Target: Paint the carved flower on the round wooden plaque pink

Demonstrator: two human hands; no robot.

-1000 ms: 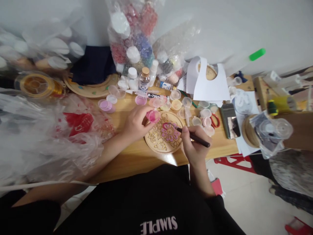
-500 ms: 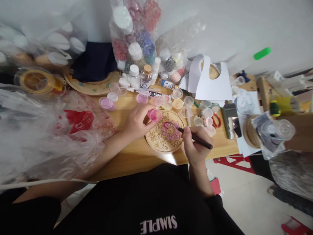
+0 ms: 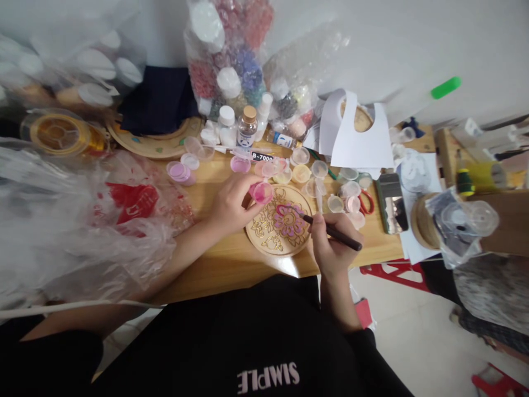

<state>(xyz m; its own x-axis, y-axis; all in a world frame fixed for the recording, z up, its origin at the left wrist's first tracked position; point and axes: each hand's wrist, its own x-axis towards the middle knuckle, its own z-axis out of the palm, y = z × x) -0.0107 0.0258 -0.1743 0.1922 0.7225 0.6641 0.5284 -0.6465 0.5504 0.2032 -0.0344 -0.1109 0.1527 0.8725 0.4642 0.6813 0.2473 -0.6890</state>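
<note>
A round wooden plaque [image 3: 258,234] lies on the table, with gold outlines and a flower [image 3: 288,220] partly coloured pink and purple. Between the fingers of my left hand [image 3: 235,203] is a small cup of pink paint [image 3: 262,192], held over the plaque's upper left edge. My right hand [image 3: 334,240] grips a dark-handled paintbrush [image 3: 341,237] like a pen. Its tip reaches the upper petals of the flower, where a darker pink patch shows. Whether the bristles touch the wood I cannot tell.
Small paint cups [image 3: 300,173] crowd the area behind the plaque. Bottles [image 3: 247,128] and bags of coloured material stand along the wall. To the right are red-handled scissors [image 3: 366,202] and a phone [image 3: 392,204]. Crumpled plastic bags [image 3: 136,220] cover the left side.
My right hand and the brush have shifted very slightly to the right. The left hand keeps the paint cup in nearly the same place.
</note>
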